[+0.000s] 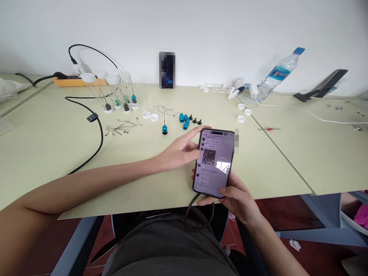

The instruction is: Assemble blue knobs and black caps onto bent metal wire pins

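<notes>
A smartphone (214, 163) with a lit chat screen is held over the table's front edge, a brown strap loop (188, 218) hanging from its lower end. My left hand (186, 147) is closed on its upper left side, thumb at the screen's edge. Around its lower right corner wraps my right hand (237, 197), thumb on the bottom of the screen. Beyond the phone lie several blue metal pieces (185, 119) and small black pieces (195, 120). Left of them a blue piece with a thin wire (164, 129) stands upright on a black base.
Clear tubes with white caps (113, 79) stand at the back left, by an orange power strip (67, 81). Thin wire pieces (122, 127) lie before them. A second phone (167, 71) leans on the wall. White caps (240, 119), a tilted water bottle (280, 73) and a red-handled tool (269, 129) are rightward.
</notes>
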Available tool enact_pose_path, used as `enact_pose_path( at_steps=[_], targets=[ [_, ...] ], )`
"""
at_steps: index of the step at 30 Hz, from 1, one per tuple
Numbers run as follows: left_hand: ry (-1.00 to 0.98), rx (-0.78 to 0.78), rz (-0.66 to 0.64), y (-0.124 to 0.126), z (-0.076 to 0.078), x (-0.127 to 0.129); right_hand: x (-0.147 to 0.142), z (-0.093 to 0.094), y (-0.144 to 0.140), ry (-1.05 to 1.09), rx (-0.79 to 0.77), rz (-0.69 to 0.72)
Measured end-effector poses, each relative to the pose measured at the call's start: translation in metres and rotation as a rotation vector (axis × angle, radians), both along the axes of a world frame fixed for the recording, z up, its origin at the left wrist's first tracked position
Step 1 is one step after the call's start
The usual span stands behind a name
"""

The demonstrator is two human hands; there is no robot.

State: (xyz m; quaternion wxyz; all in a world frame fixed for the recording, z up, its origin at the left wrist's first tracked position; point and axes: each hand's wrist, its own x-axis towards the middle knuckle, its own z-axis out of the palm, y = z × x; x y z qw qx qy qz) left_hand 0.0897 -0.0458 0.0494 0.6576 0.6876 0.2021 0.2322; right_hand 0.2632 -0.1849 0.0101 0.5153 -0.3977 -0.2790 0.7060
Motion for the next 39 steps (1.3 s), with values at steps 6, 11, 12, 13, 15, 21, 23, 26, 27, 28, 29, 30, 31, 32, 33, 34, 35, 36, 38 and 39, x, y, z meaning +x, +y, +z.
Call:
enact_pose_path(
  at_steps=[6, 11, 12, 13, 15, 21, 23, 26, 27, 28, 29, 30, 31, 32, 33, 34, 35, 36, 38, 39],
  targets=[
    [0.005, -0.009, -0.005, 0.002, -0.002, 0.0, 0.0, 0.0, 0.0, -0.02, 0.022, 0.023],
    [0.041, -0.009, -0.015, 0.003, -0.001, -0.001, -0.001, 0.002, -0.001, 0.012, -0.024, -0.014],
    [0.051, -0.008, -0.016, 0.003, 0.0, -0.002, -0.001, 0.002, -0.001, 0.016, -0.026, -0.013],
    [0.061, -0.005, -0.016, 0.003, 0.0, -0.002, -0.001, 0.003, 0.0, 0.016, -0.027, -0.011],
    [0.083, 0.012, -0.005, 0.003, 0.001, -0.003, -0.001, 0.003, 0.0, 0.012, -0.027, -0.007],
    [0.1, 0.037, 0.009, 0.0, 0.003, -0.003, -0.001, 0.003, 0.001, 0.005, -0.049, 0.002],
    [0.117, 0.047, 0.017, -0.001, 0.005, -0.003, -0.001, 0.003, 0.001, 0.016, -0.041, 0.002],
    [0.141, 0.062, 0.022, -0.005, 0.009, -0.003, 0.001, 0.002, 0.002, 0.045, -0.014, 0.017],
    [0.145, 0.071, 0.026, -0.006, 0.01, -0.003, 0.001, 0.002, 0.002, 0.049, -0.005, 0.028],
    [0.146, 0.082, 0.033, -0.007, 0.011, -0.003, 0.002, 0.001, 0.002, 0.048, 0.004, 0.037],
    [0.148, 0.093, 0.043, -0.008, 0.012, -0.003, 0.002, 0.001, 0.002, 0.045, 0.011, 0.044],
    [0.15, 0.104, 0.054, -0.01, 0.012, -0.003, 0.002, 0.0, 0.002, 0.041, 0.018, 0.047],
    [0.153, 0.111, 0.065, -0.011, 0.012, -0.003, 0.003, 0.0, 0.002, 0.04, 0.023, 0.052],
    [0.154, 0.114, 0.075, -0.012, 0.012, -0.002, 0.003, 0.0, 0.002, 0.038, 0.026, 0.057],
    [0.153, 0.115, 0.084, -0.012, 0.011, -0.002, 0.003, -0.001, 0.002, 0.037, 0.032, 0.059],
    [0.152, 0.114, 0.09, -0.013, 0.011, -0.001, 0.003, -0.001, 0.002, 0.036, 0.038, 0.057],
    [0.153, 0.112, 0.096, -0.013, 0.01, -0.001, 0.002, -0.001, 0.002, 0.036, 0.043, 0.057],
    [0.155, 0.109, 0.1, -0.013, 0.009, 0.0, 0.002, -0.002, 0.002, 0.037, 0.049, 0.055],
    [0.161, 0.105, 0.103, -0.013, 0.009, 0.001, 0.002, -0.002, 0.002, 0.044, 0.055, 0.055],
    [0.161, 0.103, 0.101, -0.013, 0.009, 0.001, 0.001, -0.002, 0.002, 0.05, 0.056, 0.055]
  ],
)
